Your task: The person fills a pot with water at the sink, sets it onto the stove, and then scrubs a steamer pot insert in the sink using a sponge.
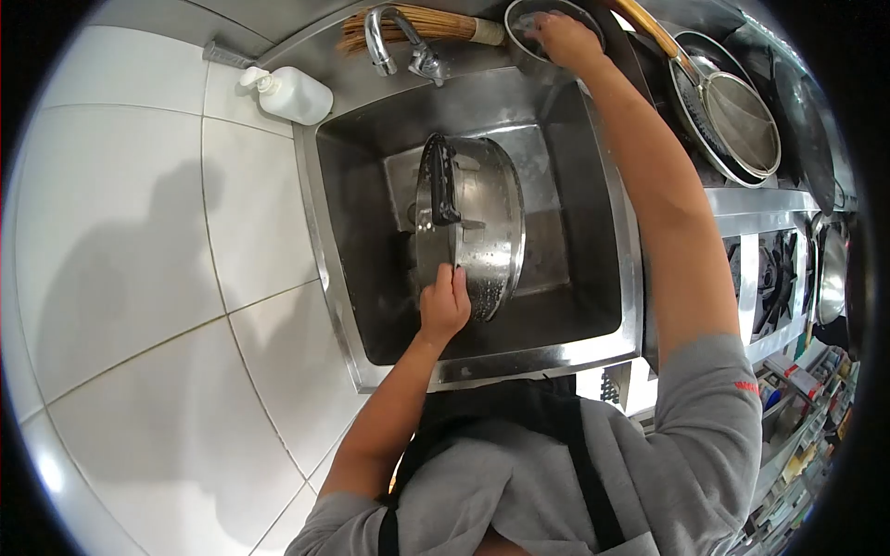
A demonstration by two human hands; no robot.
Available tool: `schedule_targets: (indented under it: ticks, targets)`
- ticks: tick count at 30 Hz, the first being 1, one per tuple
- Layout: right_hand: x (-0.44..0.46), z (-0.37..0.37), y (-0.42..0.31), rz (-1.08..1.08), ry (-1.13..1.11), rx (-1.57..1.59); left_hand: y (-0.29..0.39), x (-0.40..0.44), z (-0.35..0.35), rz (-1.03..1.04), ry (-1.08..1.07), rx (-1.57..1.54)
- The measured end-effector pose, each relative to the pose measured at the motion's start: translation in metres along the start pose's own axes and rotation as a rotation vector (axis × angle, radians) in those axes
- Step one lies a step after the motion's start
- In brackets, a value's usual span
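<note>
In the metal sink, a round steel pot or lid-like vessel (pixel 491 222) stands tilted on its side, wet with drops and suds, with a black handle (pixel 444 181) on its left face. My left hand (pixel 445 304) grips the near edge of this vessel, fingers closed on it. Stretched out to the upper right, my right hand (pixel 561 39) reaches into a round metal container (pixel 536 63) behind the sink's back right corner. Its fingers are bent down inside the rim, and what they hold, if anything, is hidden.
A curved faucet (pixel 375 42) rises behind the sink (pixel 482 372). Beside it lie a bamboo brush (pixel 445 25) and a white pump bottle (pixel 297 95). Pans with a strainer (pixel 742 116) rest on the stove at the right. White tiles (pixel 120 195) cover the left side.
</note>
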State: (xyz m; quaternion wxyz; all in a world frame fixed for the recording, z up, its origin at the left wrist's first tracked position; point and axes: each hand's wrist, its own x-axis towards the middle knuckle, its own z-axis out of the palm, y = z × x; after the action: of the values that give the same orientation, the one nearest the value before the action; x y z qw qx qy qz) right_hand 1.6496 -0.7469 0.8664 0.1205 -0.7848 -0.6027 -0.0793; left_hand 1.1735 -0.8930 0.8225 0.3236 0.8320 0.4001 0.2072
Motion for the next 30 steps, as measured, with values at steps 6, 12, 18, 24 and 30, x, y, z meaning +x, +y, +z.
schedule_targets:
  ticks: [6, 12, 18, 24, 30]
  targets:
    - [-0.016, -0.013, 0.03, 0.169, 0.202, 0.314, 0.011, 0.021, -0.012, -0.023, -0.038, -0.103]
    - [-0.116, -0.066, -0.064, 0.273, 0.468, 0.795, 0.021, 0.039, -0.021, -0.051, -0.078, -0.275]
    - [-0.241, 0.015, -0.192, 0.218, 0.25, 0.903, 0.064, 0.115, -0.028, 0.114, 0.078, -0.218]
    - [-0.242, 0.017, -0.224, 0.496, 0.355, 1.067, 0.136, 0.177, -0.011, -0.309, -0.338, 0.394]
    - [-0.243, 0.003, -0.21, 0.848, 0.49, 1.139, 0.093, 0.185, -0.028, -0.315, -0.199, 0.277]
